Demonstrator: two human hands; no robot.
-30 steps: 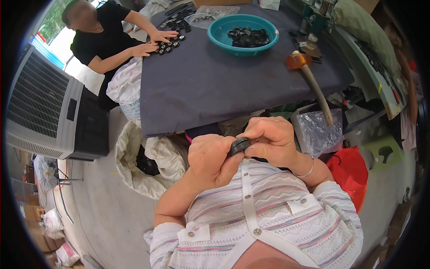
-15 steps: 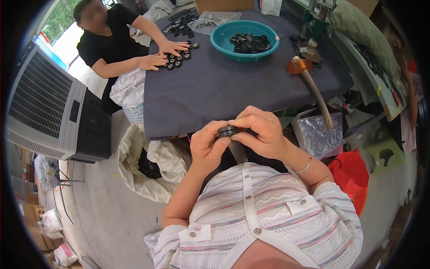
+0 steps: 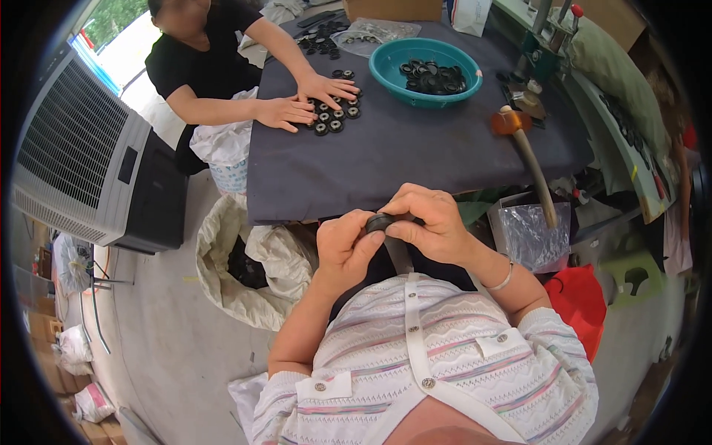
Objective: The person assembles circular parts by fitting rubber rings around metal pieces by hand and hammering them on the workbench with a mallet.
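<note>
At the far left stands a big grey cooler (image 3: 67, 148). Next, left of the middle, an open white sack (image 3: 211, 285) sits on the floor with dark bits inside. Above it, another person's hands (image 3: 285, 113) lie flat over small black rings (image 3: 336, 125) on the dark table (image 3: 445, 152).

In the middle of the frame, the left hand (image 3: 343, 241) pinches one side of a black round piece (image 3: 379, 222). The right hand (image 3: 430, 221) pinches its other side, thumb underneath. To do this well, I think both hands should press about the same, so the piece won't tip or slip. Fingertips at the rim seem best, leaving its top easy to see.

Higher up is a teal bowl (image 3: 386, 80) of black pieces, then an orange-headed mallet (image 3: 534, 167) at the right.
</note>
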